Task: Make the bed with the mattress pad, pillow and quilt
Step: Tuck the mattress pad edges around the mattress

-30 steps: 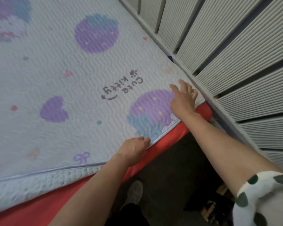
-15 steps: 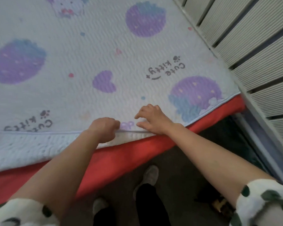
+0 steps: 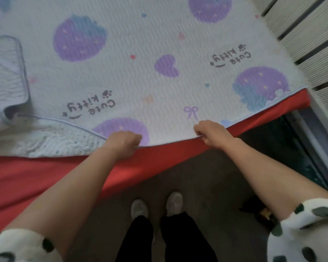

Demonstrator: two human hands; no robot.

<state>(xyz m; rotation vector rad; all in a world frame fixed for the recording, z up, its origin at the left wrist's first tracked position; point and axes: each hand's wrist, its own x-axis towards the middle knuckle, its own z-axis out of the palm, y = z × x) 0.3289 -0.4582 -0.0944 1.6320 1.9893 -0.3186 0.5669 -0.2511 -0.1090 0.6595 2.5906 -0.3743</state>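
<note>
Mattress pad: white quilted mattress pad with purple strawberry and heart prints (image 3: 159,44), "Cute Kitty" lettering on it, spread over the bed and covering most of the top.
Pad edge: near edge has thin pale trim and sags in a curve between the two hands; right corner lies near the slatted wall.
Left hand: left hand (image 3: 124,143) is knuckles up with fingers curled round the near edge of the mattress pad, gripping it.
Right hand: right hand (image 3: 211,134) has fingers curled over the same edge, further right, gripping it; well apart from the left hand.
Turned strip: bumpy white turned-over strip (image 3: 61,142) along the near edge, just left of the left hand.
Flap: grey-trimmed quilted flap (image 3: 6,72) lies on the pad at far left; cannot tell if it is part of the pad.
Bed: red mattress cover (image 3: 36,176) shows below the pad edge along the near side.
Wall: white slatted wall (image 3: 311,35) at right, beside the bed.
Floor: dark grey floor (image 3: 206,182) under the arms.
Person: stands at the bedside, pale shoes (image 3: 139,208) on the floor, black trousers, white fleece sleeves with dark spots (image 3: 301,233) pushed up.
</note>
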